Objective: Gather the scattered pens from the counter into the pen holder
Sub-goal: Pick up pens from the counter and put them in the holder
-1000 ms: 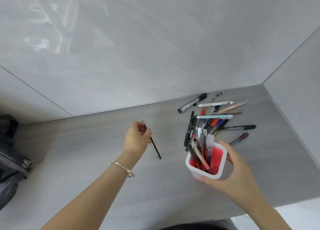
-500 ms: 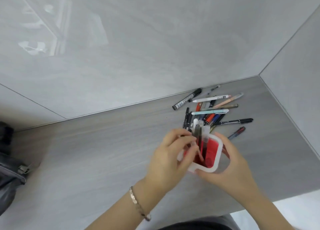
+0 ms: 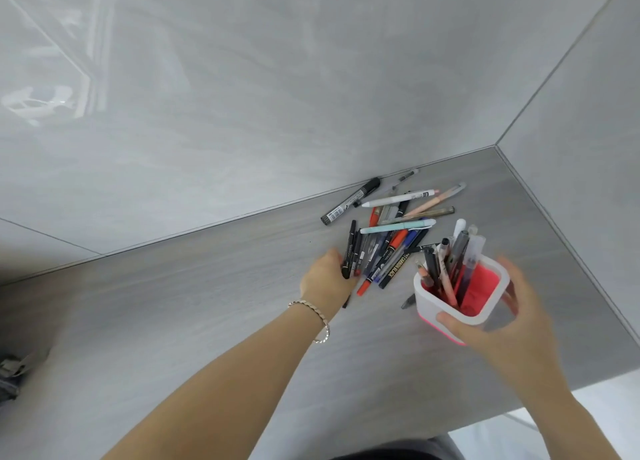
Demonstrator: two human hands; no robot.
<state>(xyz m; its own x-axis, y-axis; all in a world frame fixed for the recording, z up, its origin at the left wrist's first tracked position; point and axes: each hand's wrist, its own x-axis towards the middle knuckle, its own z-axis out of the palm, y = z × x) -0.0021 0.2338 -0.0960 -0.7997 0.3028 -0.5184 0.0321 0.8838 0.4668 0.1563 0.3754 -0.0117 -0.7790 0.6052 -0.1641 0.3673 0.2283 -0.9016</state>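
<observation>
Change since half a second before: the left hand (image 3: 325, 281) had left the pen holder (image 3: 429, 303), where it had been over the rim among the standing pens, and sat further left at the near-left edge of the loose pile. The pen holder appeared further right and nearer the counter's right side than before.

Far left: part of a dark bag (image 3: 10, 376) lay at the picture's edge on the grey counter (image 3: 156, 303).

Left wrist carried a thin bracelet (image 3: 313, 309). Left hand was palm-down on the counter, back toward the camera, fingers bent over the near end of a black pen (image 3: 350, 248). The fingertips were hidden behind the hand, so I could not tell whether they had closed on that pen or only touched it.

Centre: the pile of pens (image 3: 388, 248) lay fanned on the counter, not yet gathered. A black marker (image 3: 349, 201) lay at the back, against the foot of the wall.

Right of the pile: the pen holder, white outside and red inside, stood tilted slightly, with several pens (image 3: 460, 251) upright in it, leaning toward its left corner.

Right hand (image 3: 502, 335) gripped the holder from the near-right side, thumb (image 3: 450, 321) across the near wall, fingers wrapped round the far wall. The fingers were blurred. Whether the holder's base touched the counter could not be told.
</observation>
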